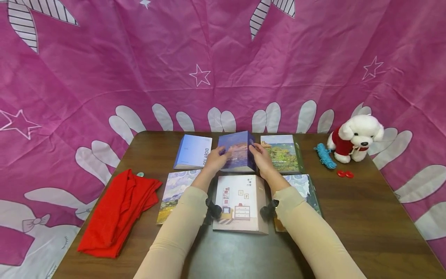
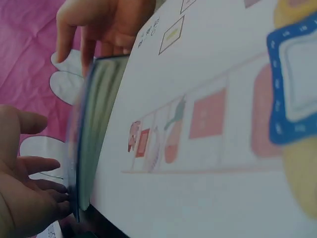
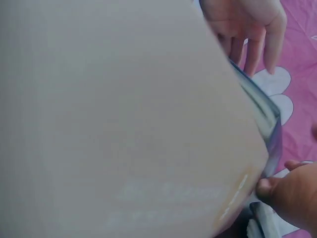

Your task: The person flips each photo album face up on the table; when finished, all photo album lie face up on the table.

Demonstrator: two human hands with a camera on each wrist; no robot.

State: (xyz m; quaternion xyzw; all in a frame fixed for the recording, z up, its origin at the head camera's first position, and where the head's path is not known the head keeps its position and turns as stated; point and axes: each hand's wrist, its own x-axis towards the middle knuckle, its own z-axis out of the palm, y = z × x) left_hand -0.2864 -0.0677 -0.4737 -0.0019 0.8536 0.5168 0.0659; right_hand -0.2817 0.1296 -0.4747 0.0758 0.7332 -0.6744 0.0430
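A thick blue-purple photo album (image 1: 237, 149) lies in the middle of the back row on the table. My left hand (image 1: 216, 158) is at its left side, the fingers extended and loosely spread in the left wrist view. My right hand (image 1: 261, 155) is at its spine side, with the thumb (image 3: 266, 186) right at the spine's edge. Just in front, between my forearms, is a thick white album (image 1: 237, 203) with drawn furniture on its cover. It fills much of both wrist views and partly hides the blue-purple album there.
Beside it are a light-blue Polaroid album (image 1: 192, 151) and a green landscape album (image 1: 281, 154). My forearms partly cover two painted albums. A red cloth (image 1: 118, 213) lies left; a plush dog (image 1: 357, 137), blue yarn (image 1: 325, 156) and red discs (image 1: 345, 174) are right.
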